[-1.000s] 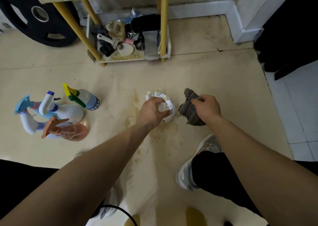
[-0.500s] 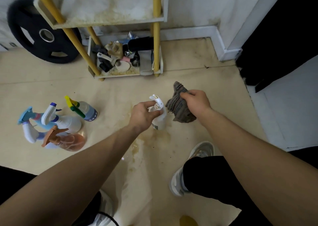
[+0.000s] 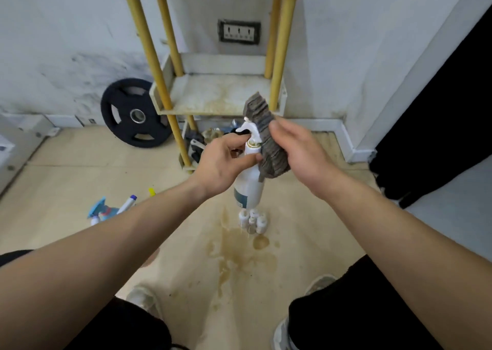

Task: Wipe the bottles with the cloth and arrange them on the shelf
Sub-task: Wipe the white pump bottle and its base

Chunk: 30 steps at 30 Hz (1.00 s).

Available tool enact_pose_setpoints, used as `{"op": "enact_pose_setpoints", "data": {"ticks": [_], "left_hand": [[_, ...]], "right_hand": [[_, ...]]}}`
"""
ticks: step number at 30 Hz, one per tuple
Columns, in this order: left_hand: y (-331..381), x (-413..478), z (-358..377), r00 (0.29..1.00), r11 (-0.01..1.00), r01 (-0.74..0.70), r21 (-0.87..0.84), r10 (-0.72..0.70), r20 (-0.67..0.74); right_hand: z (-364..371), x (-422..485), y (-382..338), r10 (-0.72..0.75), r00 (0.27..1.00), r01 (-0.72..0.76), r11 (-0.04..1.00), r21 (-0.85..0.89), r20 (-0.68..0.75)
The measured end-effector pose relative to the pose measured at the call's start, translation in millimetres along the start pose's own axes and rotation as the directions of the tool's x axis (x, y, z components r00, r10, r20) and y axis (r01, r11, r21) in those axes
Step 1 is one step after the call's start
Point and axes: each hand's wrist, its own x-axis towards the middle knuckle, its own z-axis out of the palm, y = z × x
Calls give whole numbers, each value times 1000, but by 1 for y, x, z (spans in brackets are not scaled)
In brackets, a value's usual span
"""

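The white spray bottle (image 3: 251,182) is hanging upright in the air, in front of the person and above the floor (image 3: 80,163), with its trigger head at the top. The left hand (image 3: 226,160) is gripping it at the neck: the fingers are curling round just under the trigger and the thumb is pressing on the near side of the bottle. The cloth (image 3: 266,139), grey-brown and ribbed, is lying against the right side of the bottle's neck and shoulder. The right hand (image 3: 298,150) is holding this cloth, with the thumb over the near face of it; the other fingers are hiding behind the cloth, so I cannot tell how they are lying.

Directly below the bottle, some small white bottles (image 3: 253,220) are standing close together on the floor, beside a brown stain (image 3: 239,259). To the left, several coloured spray bottles (image 3: 105,211) are partly showing behind the left forearm.

Behind the hands the shelf (image 3: 213,96) with yellow posts is standing against the wall; its middle tier is showing a bare, stained surface, and mixed objects are lying on the lowest tier. A black weight plate (image 3: 119,126) is leaning on the wall left of the shelf, and a wall socket (image 3: 238,32) is sitting between the posts higher up.
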Motion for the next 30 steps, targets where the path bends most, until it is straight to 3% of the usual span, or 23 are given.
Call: {"op": "enact_pose_setpoints", "data": {"ticks": [3, 9, 15, 17, 19, 21, 24, 26, 30], "left_hand": [[11, -1, -20, 999, 1000, -14, 17, 15, -40], [5, -5, -48, 991, 999, 23, -34, -28, -129], [-8, 3, -55, 990, 992, 28, -122, -45, -133], [-8, 9, -52, 988, 984, 46, -175, -70, -135], [-10, 15, -51, 983, 975, 64, -214, -98, -154], [-12, 20, -51, 976, 960, 83, -268, -133, -173], [-16, 26, -52, 970, 919, 111, -379, -184, -161], [-18, 29, -50, 964, 887, 124, -445, -214, -157], [-18, 31, -41, 951, 855, 114, -506, -241, -194]], "right_hand": [[14, 7, 1, -173, 984, 178, 971, -162, 49], [39, 24, 12, -214, 977, 211, 933, -292, 21], [46, 40, 29, -411, 909, 366, 710, -602, 67], [40, 47, 36, -369, 929, 285, 711, -643, 3], [33, 58, 45, -218, 967, 117, 837, -534, -130], [30, 65, 46, -74, 970, 13, 967, -254, -230], [31, 69, 35, -5, 966, 24, 997, 73, -257], [34, 68, 29, -40, 972, 66, 992, 108, -231], [52, 63, 38, -145, 977, 134, 988, -82, -158]]}}
